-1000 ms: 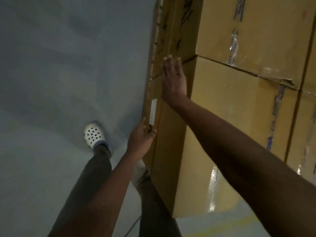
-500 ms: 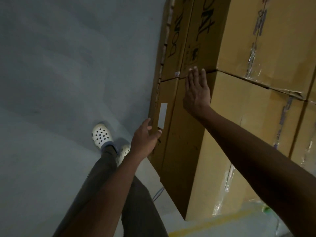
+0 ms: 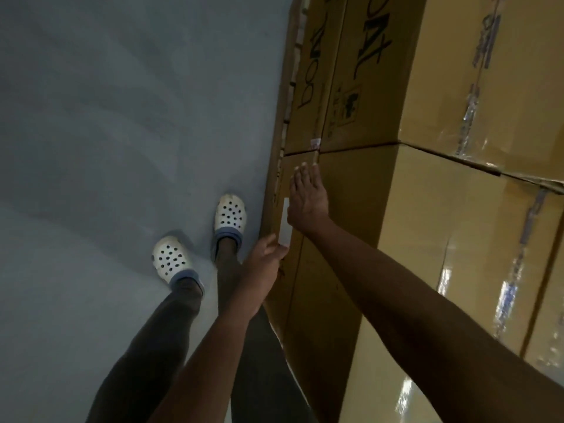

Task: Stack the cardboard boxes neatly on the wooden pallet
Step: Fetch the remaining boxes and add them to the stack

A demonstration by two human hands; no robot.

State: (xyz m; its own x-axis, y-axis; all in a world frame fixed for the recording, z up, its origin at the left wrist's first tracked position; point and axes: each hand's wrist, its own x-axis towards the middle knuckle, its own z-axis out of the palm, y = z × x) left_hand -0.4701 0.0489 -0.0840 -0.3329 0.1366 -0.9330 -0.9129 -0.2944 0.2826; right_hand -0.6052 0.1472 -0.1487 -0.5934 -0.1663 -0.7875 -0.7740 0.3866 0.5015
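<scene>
The right hand [image 3: 308, 198] lies flat and open against the lower cardboard box [image 3: 406, 239]. The left hand [image 3: 265, 254] touches its corner edge, fingers loosely curled. Bare grey floor [image 3: 106, 132] lies open on the left.

Grey floor [image 3: 106, 148]; boxes [image 3: 396, 239], clogs [image 3: 171, 261]

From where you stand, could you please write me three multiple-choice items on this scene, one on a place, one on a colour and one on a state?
1. Where is the right hand?
A. flat against the side of a cardboard box
B. on the floor
C. in a pocket

2. What colour are the clogs?
A. red
B. white
C. black

3. How is the right hand held?
A. in a fist
B. open, fingers straight
C. pinching tape

Answers: 1 A, the palm lies on the box wall beside the white label; 2 B, both perforated shoes are white; 3 B, the fingers are spread out flat.
</scene>
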